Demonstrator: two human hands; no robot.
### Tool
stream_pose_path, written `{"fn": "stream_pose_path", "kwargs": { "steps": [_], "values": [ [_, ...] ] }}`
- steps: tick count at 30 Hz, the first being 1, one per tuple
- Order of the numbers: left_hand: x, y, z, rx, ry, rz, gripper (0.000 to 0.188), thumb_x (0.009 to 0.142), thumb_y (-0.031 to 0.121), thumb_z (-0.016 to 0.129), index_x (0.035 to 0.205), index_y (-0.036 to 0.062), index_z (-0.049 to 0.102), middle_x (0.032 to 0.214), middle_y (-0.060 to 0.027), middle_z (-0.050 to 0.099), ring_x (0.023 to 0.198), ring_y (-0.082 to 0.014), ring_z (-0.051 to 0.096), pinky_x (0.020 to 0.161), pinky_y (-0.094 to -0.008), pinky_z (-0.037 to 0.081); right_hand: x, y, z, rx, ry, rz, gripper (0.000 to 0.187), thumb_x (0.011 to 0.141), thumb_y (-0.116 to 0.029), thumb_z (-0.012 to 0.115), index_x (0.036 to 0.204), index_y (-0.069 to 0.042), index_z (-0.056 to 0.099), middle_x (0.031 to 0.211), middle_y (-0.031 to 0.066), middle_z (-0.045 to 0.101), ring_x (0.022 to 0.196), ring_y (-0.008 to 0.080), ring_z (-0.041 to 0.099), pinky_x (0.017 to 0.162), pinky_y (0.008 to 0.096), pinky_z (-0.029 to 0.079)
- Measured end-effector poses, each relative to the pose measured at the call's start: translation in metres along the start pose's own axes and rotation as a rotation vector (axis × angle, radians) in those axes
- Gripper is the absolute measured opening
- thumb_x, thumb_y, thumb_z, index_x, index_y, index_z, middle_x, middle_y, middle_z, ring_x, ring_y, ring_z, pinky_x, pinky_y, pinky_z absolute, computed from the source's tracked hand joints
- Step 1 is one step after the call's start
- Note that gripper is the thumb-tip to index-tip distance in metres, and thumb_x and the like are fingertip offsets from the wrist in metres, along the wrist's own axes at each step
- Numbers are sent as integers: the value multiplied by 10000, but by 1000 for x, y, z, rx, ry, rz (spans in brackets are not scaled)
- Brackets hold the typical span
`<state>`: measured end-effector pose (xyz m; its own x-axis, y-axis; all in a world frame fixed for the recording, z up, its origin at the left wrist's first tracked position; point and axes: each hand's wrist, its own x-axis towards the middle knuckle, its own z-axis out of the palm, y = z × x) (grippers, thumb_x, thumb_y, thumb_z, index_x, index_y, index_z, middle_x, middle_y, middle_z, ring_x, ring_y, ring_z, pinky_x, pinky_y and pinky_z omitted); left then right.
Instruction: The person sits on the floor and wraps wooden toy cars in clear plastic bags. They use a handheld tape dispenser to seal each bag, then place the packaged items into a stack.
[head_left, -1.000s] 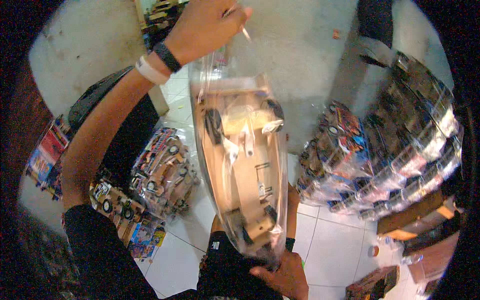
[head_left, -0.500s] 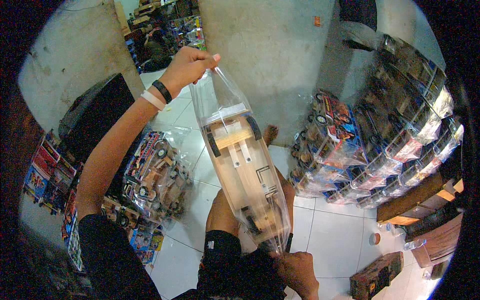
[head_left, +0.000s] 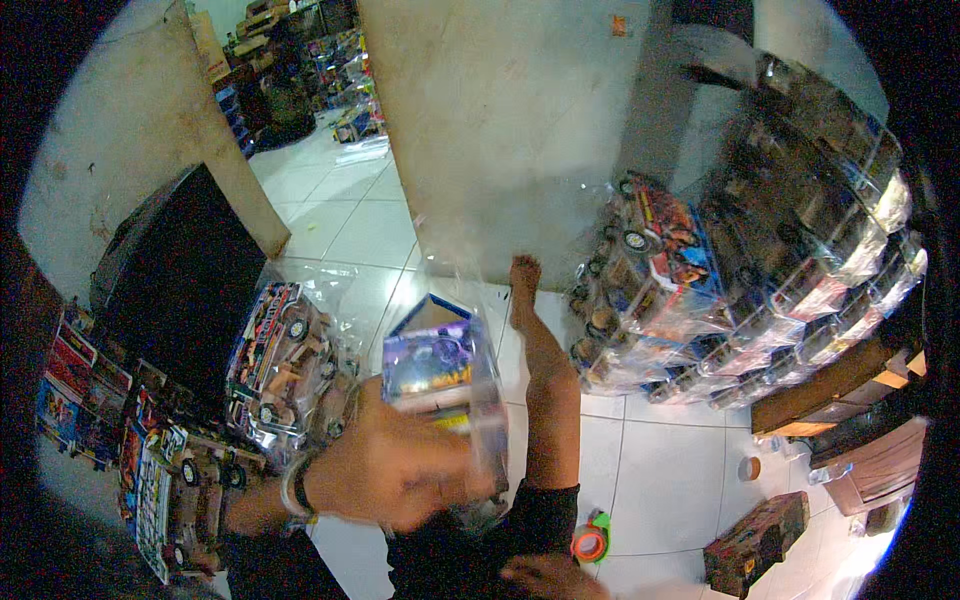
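A wooden toy truck (head_left: 428,365) with a blue and purple printed face is inside a clear plastic bag, between my legs. My left hand (head_left: 420,475) is across its near end. Motion smears the fingers, so whether they grip the truck or only touch the bag is unclear. At the lower edge, my right hand (head_left: 550,578) is blurred and apart from the truck, its fingers indistinct. Right of my leg, an orange and green tape dispenser (head_left: 592,540) is on the tiled floor.
Bagged toy trucks (head_left: 285,365) lie at the left beside a large black box-like object (head_left: 180,290). Stacked bagged toys (head_left: 690,290) fill the right side. A wooden block (head_left: 757,545) and a small round brown object (head_left: 749,468) are on the floor at right.
The bagged truck, earlier stretched between both hands with its wheels and underside showing, has turned to show its printed face. My left hand came down and nearer. The tape dispenser is now visible.
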<state>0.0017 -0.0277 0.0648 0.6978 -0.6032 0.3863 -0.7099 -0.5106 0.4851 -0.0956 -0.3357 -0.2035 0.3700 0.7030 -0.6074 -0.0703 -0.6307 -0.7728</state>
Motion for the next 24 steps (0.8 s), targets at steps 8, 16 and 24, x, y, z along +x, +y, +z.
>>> {"fn": "stream_pose_path", "kwargs": {
  "steps": [8,16,24],
  "values": [
    [-59,24,60,37,-183,311,378,891,350,719,1265,303,748,950,49,649,695,-165,657,545,-344,540,-48,-142,-157,205,873,-420,655,880,-232,807,1447,-89,512,1310,100,640,1111,193,638,883,365,543],
    [-68,24,69,-8,165,290,287,857,296,783,1140,260,750,797,42,611,623,-131,610,491,-294,487,80,-292,-226,-1092,725,-664,679,755,-150,801,1395,-129,576,1412,227,566,1275,399,584,1039,513,487],
    [-55,40,49,-25,116,191,200,899,251,740,817,97,643,763,-10,598,689,-160,669,590,-312,569,119,-341,-248,-1326,762,-616,51,726,-66,735,776,-76,738,844,201,738,822,399,738,663,495,564]
  ]
}}
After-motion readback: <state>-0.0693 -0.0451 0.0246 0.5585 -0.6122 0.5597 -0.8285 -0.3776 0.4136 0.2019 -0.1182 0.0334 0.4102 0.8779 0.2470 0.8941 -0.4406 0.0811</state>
